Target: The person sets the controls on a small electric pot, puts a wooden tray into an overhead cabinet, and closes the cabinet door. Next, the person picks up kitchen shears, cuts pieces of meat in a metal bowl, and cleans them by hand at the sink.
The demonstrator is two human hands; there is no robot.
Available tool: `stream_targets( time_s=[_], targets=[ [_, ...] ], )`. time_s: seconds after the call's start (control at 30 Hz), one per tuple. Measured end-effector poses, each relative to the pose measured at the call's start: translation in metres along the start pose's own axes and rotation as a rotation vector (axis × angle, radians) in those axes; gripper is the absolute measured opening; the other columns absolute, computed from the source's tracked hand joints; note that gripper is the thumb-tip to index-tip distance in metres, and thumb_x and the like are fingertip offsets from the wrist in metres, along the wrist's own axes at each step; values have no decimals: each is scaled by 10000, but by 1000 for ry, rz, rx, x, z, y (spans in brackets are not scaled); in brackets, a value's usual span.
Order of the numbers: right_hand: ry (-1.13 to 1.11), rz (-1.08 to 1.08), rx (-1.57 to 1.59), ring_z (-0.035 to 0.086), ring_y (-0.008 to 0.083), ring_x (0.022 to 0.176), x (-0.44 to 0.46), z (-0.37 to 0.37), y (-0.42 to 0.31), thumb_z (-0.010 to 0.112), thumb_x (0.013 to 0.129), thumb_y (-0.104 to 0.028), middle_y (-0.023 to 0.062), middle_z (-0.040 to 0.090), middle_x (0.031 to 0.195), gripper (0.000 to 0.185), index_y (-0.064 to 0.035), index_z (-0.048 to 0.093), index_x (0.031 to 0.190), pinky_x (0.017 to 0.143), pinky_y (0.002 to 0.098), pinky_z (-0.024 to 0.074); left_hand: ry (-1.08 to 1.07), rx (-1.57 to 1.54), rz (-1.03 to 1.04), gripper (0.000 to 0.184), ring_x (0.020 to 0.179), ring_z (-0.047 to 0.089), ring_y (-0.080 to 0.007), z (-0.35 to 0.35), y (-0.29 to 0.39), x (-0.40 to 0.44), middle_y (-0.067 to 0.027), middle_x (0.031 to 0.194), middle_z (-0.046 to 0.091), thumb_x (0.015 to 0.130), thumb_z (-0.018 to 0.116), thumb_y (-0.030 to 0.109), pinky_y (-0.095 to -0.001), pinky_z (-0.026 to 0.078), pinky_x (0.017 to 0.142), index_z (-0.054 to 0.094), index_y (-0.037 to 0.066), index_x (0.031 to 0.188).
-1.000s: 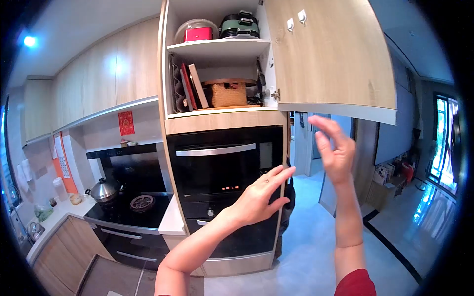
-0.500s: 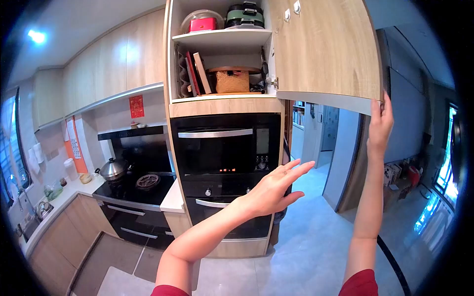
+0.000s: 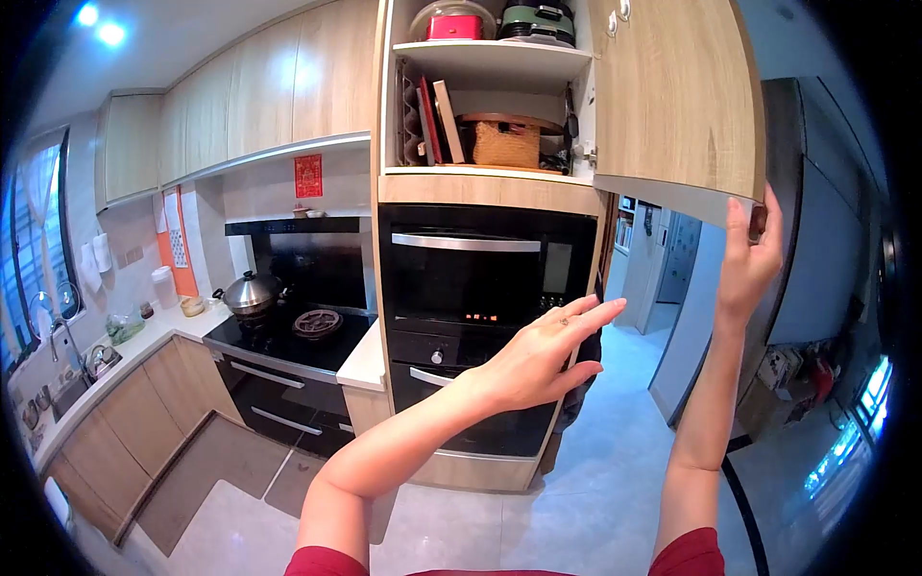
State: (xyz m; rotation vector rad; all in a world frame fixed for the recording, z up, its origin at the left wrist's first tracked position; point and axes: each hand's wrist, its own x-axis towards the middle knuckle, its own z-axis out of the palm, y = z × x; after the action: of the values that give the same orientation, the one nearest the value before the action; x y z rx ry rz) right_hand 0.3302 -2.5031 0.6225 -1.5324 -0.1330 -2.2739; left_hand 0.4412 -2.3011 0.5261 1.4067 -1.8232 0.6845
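Observation:
My right hand (image 3: pixel 752 257) is raised at the right, its fingers around the lower outer corner of a light wood cabinet door (image 3: pixel 687 106), which stands swung open. My left hand (image 3: pixel 547 357) reaches forward in mid-air in front of the black built-in oven (image 3: pixel 461 274), holding nothing, fingers stretched and thumb apart. A ring shows on one finger. The open tall cabinet holds a woven basket (image 3: pixel 506 146) with a round wooden board above it, upright boards (image 3: pixel 448 123), a red box (image 3: pixel 453 27) and a green-and-black appliance (image 3: pixel 538 24).
On the left, a steel pot (image 3: pixel 252 294) and a dark round trivet (image 3: pixel 318 324) rest on the black stove (image 3: pixel 288 346). A counter (image 3: pixel 144 338) runs to a sink (image 3: pixel 69 392) beneath the window. Beyond the door, a passage (image 3: pixel 615 403) leads back.
My view has turned left, so the kitchen sits farther right in the picture. The cabinet door looks narrower, with my right hand still at its corner. My left hand stays stretched out.

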Motion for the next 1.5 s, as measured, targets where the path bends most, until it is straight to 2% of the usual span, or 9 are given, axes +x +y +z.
stream_targets(
  time_s=[0.3,0.43,0.47,0.87,1.0,1.13,1.27,1.37,1.5],
  targets=[
    [6,-105,411,543,174,1002,-74,122,-59,711,781,-34,127,554,1071,425,-18,425,1095,860,299,438,183,-11,59,800,1222,480,-296,-65,-67,-44,-185,1342,456,729,712,5,-368,385,1028,276,38,1399],
    [-112,-263,115,555,195,962,-104,188,-72,734,766,-99,145,579,1119,277,-49,515,930,826,317,438,241,-27,74,806,1241,463,-293,-113,-108,-71,-178,1344,461,738,708,6,-356,372,1032,256,31,1405],
    [-75,-477,-5,558,242,920,-108,209,-77,740,749,-133,159,587,1141,233,-71,539,848,813,351,434,262,-32,82,806,1247,456,-293,-125,-120,-79,-179,1345,460,740,707,8,-356,368,1033,253,30,1405],
    [-360,-581,-67,433,417,1135,-218,469,-63,655,711,-28,325,432,1232,271,-25,612,979,940,456,416,399,-101,-265,774,1169,529,-253,-199,-258,-167,-183,1290,515,785,659,28,-354,460,931,224,57,1425],
    [-424,-579,-193,403,384,1188,-243,531,-24,658,680,-56,274,389,1319,411,-86,593,1085,973,450,370,425,10,-331,732,1161,536,-254,-212,-285,-181,-173,1294,517,788,651,37,-353,467,918,262,63,1407],
    [-495,-549,-274,362,377,1242,-255,567,3,601,710,-67,252,356,1378,456,-120,583,1162,1012,569,248,409,130,-364,716,1151,543,-275,-222,-315,-181,-188,1291,511,791,648,54,-369,482,900,274,65,1402],
    [-625,-586,-341,245,354,1344,-252,561,37,638,735,-115,134,308,1451,620,-225,468,1320,1046,636,145,364,226,-342,735,1194,501,-312,-227,-343,-173,-206,1311,479,775,659,64,-405,443,953,272,48,1399],
    [-460,-550,-306,73,357,1403,-246,553,77,696,753,-378,106,142,1524,765,-277,327,1415,1031,686,67,264,472,-217,813,1297,340,-385,-231,-369,-157,-236,1392,348,731,694,105,-456,285,1073,247,20,1404],
    [-513,-548,-393,103,328,1402,-232,535,139,634,805,-380,48,155,1525,660,-291,356,1397,1005,723,104,116,771,-250,907,1359,149,-444,-232,-405,-112,-253,1472,147,727,733,216,-518,198,1089,191,40,1433]
  ],
)
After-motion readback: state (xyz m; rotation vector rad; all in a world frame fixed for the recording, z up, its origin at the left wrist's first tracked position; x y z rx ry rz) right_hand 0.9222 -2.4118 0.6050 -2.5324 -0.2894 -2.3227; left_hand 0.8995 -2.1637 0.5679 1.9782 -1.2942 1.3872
